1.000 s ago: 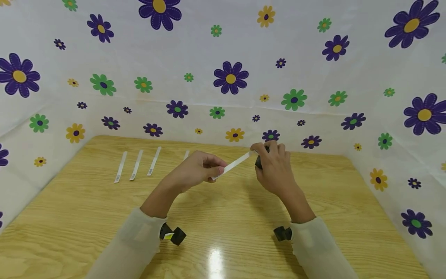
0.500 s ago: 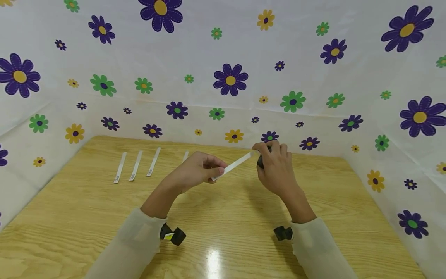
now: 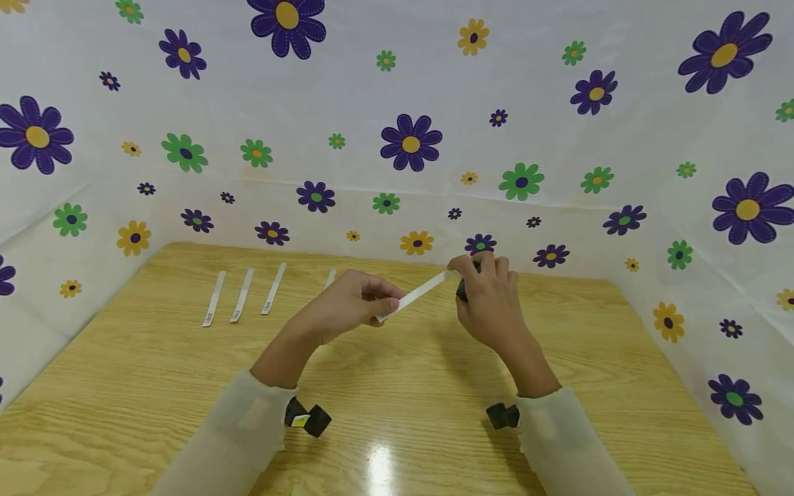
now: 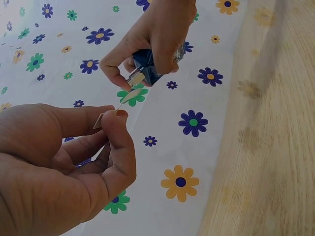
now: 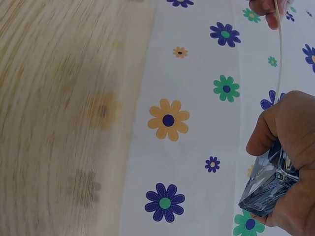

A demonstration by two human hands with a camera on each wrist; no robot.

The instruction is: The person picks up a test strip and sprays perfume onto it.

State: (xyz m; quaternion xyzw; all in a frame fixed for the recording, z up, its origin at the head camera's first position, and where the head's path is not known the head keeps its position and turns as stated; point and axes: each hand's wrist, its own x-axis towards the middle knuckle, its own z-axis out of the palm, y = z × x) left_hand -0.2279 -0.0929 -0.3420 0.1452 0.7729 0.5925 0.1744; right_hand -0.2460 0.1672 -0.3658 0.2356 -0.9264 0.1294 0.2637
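A white paper strip (image 3: 423,292) slants up to the right between the two hands, above the table. The left hand (image 3: 347,306) pinches its lower end between thumb and fingers. At the strip's upper end is the right hand (image 3: 492,296), its fingers curled round a small dark bottle (image 3: 462,289). In the right wrist view the bottle (image 5: 269,183) looks like bluish, faceted glass, partly covered by the hand. The left wrist view shows the bottle's metallic top (image 4: 135,77) close to the strip's far end; whether they touch I cannot tell.
Three white strips with small printed labels, a left one (image 3: 214,298), a middle one (image 3: 242,295) and a right one (image 3: 273,288), lie on the wooden table (image 3: 397,386). Another strip (image 3: 331,277) is partly hidden behind the left hand. Flower-patterned cloth (image 3: 347,165) stands behind and at both sides.
The head view has shifted slightly. Both hands keep nearly the same place and the same hold on the strip and bottle.
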